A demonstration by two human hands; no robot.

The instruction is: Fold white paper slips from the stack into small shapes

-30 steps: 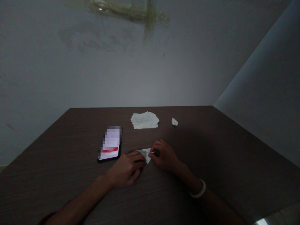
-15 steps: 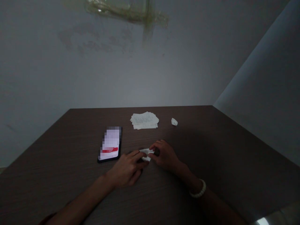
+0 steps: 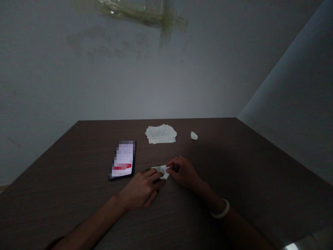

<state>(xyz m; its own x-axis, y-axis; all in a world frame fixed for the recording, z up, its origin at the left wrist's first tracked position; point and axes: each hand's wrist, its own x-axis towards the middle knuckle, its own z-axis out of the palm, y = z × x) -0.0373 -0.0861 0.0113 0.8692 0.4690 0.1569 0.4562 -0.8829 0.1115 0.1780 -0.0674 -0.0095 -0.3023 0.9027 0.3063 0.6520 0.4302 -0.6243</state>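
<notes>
A small folded piece of white paper (image 3: 161,170) lies on the dark wooden table (image 3: 234,166), pinched between both hands. My left hand (image 3: 142,189) presses on its left end with fingers curled. My right hand (image 3: 183,172) grips its right end with thumb and fingers closed; a pale bracelet (image 3: 221,211) sits on that wrist. The paper is partly hidden under the fingers.
A phone (image 3: 122,160) with a lit screen lies left of the hands. A stack of white paper slips (image 3: 160,133) sits farther back, and a small folded paper piece (image 3: 194,135) lies to its right. A grey wall stands behind the table.
The paper's hanging triangular flap has been folded in, so the piece now looks flatter and narrower. Both hands stayed in nearly the same place.
</notes>
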